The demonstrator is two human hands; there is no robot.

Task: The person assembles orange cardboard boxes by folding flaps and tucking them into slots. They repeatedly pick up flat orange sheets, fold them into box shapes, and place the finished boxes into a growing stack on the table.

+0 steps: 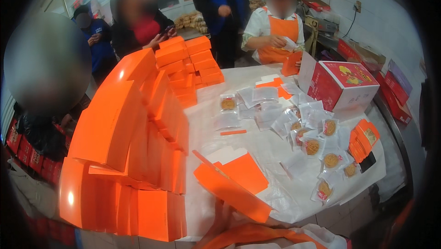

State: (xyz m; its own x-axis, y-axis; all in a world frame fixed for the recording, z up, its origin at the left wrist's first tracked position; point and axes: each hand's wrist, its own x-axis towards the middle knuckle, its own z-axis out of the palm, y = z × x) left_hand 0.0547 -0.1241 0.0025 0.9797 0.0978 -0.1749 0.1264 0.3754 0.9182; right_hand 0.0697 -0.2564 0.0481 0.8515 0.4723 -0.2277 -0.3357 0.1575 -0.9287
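Close in front of me an orange cardboard carton (pixel 236 197) is tilted up above the table, its long side toward me. My left hand (pixel 223 213) is under its near side and grips it; the carton hides most of the fingers. My right hand (pixel 274 223) is at the carton's right end, only a sliver of skin showing, its fingers hidden. Just beyond lies an orange and white flat carton blank (pixel 245 171). To the right, round golden pastries (pixel 312 147) in clear and white sachets are scattered on the white-covered table (pixel 206 134).
Tall stacks of orange cartons (pixel 115 125) stand at my left, with another stack (pixel 188 62) behind. A red and white box (pixel 342 88) stands at the right, near a fanned orange packet pile (pixel 363 139). Across the table a person in an orange apron (pixel 281 33) handles a white sachet; other people stand behind.
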